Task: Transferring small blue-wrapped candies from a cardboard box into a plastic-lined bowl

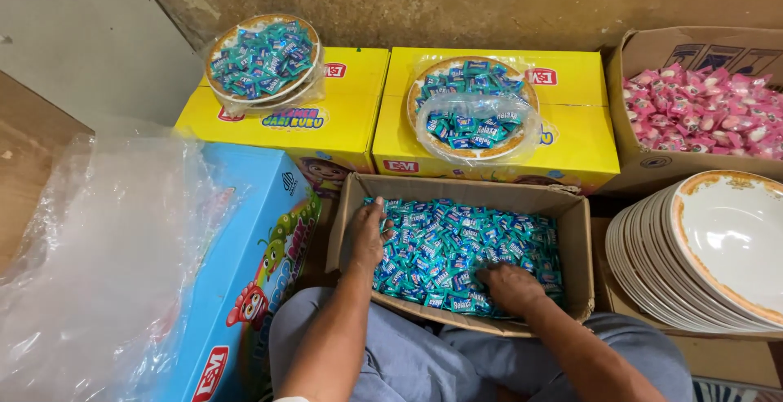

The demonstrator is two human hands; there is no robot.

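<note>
Grey-trousered knees sit closest to my lens, with an open brown cardboard box (571, 239) resting against them. Left hand (367, 235) lies on the heap of small blue-green wrapped candies (457, 247) inside (fingers loosely curled). Right hand (510, 288) presses palm-down into the candies, fingers buried; I cannot tell their state.
</note>
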